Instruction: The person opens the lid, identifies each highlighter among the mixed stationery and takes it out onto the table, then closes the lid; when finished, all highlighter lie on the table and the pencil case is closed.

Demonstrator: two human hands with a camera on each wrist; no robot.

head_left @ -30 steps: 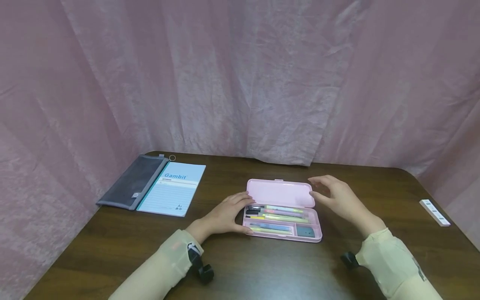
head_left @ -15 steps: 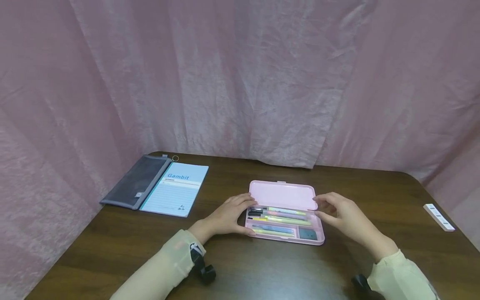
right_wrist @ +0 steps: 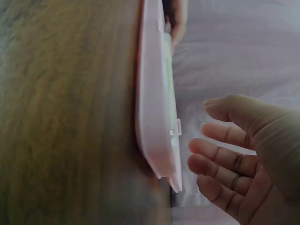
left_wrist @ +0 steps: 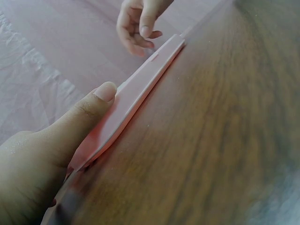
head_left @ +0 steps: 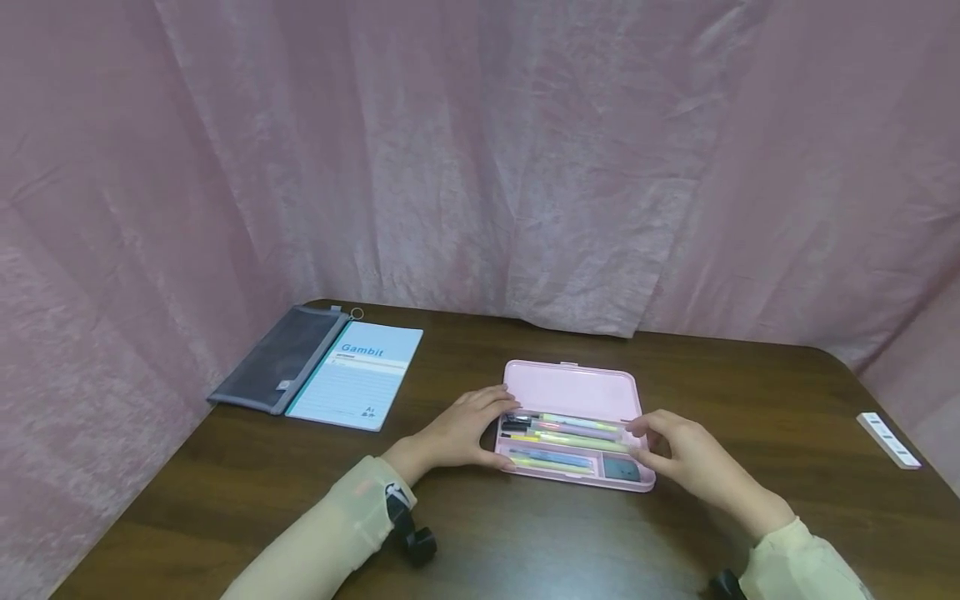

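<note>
Against left fingers (head_left: 497, 408); open pink pencil case (head_left: 570, 392); right fingers (head_left: 660, 419) near

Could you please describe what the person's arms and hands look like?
The left hand and right hand are bare, without gloves. Long, pale yellow sleeves end near the wrists, and a small black device shows beside each.

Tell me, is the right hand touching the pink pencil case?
Apart. The right wrist view shows curtain through a clear gap between the right hand and the pink pencil case.
</note>
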